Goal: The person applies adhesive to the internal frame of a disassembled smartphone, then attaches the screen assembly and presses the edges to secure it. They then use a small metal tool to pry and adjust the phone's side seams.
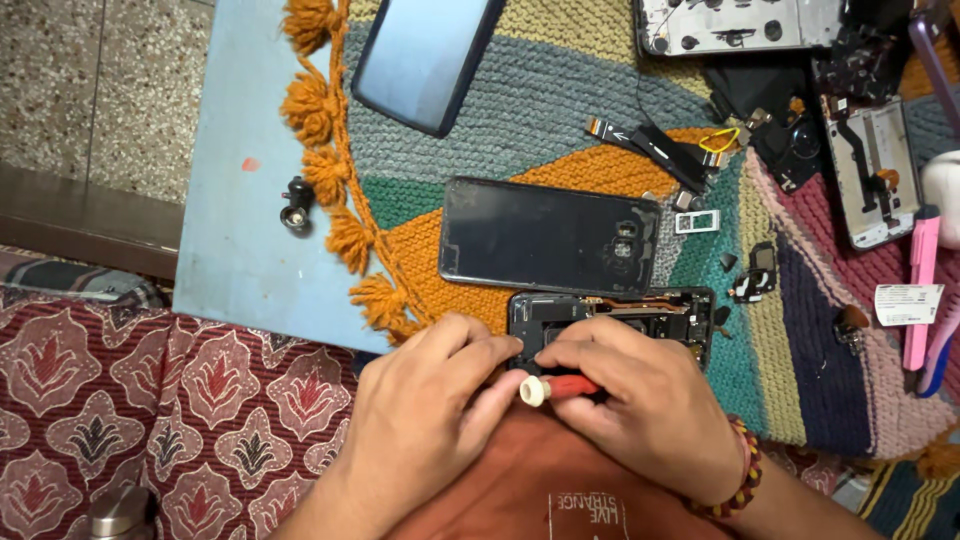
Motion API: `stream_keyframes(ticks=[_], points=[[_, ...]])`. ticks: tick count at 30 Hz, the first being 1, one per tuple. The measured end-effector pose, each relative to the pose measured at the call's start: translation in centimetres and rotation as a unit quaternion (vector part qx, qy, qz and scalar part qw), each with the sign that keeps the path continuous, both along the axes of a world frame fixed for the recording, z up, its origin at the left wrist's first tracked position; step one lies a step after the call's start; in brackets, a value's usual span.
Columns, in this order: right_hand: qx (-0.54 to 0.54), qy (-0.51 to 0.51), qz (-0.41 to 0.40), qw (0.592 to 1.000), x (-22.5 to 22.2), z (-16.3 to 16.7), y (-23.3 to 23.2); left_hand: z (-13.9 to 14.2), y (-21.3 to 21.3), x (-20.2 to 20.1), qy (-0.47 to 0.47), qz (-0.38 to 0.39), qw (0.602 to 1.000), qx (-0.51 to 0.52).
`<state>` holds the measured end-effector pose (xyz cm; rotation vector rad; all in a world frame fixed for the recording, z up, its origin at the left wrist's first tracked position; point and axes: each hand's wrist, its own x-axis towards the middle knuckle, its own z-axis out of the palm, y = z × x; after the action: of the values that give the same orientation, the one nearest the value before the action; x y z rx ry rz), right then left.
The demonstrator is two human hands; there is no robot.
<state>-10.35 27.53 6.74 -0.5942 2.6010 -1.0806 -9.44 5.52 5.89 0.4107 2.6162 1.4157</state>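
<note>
- Closest in, the right hand (pixel 640 400) is curled shut around a red-handled screwdriver (pixel 565 387) with a white end cap; the handle lies nearly level, cap pointing toward the left hand, and the tip is hidden under the fingers, so where it touches cannot be told
- The left hand (pixel 425 420) sits just beside it, fingers bent, fingertips pressing on the near left corner of the opened phone body (pixel 640 315); the thumb meets the screwdriver's white cap
- That opened phone body lies directly ahead of both hands, touching them, its long axis running left to right across the view; the right hand covers its near edge at the middle, the left hand holds its left end, so both are equally close
- Just beyond and touching its far edge lies a dark phone back cover (pixel 548 238), long axis also left to right, camera cut-out toward the right
- To the right, small loose parts are scattered: a flex ribbon cable (pixel 645 140), a small metal card tray (pixel 695 220)
- Everything rests on a striped knitted mat (pixel 560 90) with orange tassels, over a light blue board (pixel 240 200)
- Farthest, another dark phone (pixel 425 55) lies tilted at the top, and a stripped frame (pixel 875 170) sits at the far right
</note>
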Motion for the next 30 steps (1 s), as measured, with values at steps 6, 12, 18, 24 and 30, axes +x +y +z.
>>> stream_keyframes(ticks=[6,12,18,24,30], points=[[-0.005,-0.004,0.009,1.000,0.0,0.4,-0.7,0.0,-0.5,0.4,0.002,-0.002,1.000,-0.003],[-0.015,0.003,0.029,0.999,0.5,-0.1,-1.0,0.0,-0.8,0.9,-0.003,-0.004,1.000,-0.014],[-0.013,0.052,0.028,0.998,1.1,0.0,-0.7,0.4,-0.7,0.9,-0.001,-0.013,1.000,-0.010],[0.005,0.101,0.050,0.994,0.7,0.8,-0.6,1.2,-0.9,0.5,-0.002,-0.017,1.000,-0.003],[-0.018,0.110,0.064,0.992,0.2,1.4,-1.6,1.9,-2.1,0.1,0.004,-0.016,1.000,-0.004]])
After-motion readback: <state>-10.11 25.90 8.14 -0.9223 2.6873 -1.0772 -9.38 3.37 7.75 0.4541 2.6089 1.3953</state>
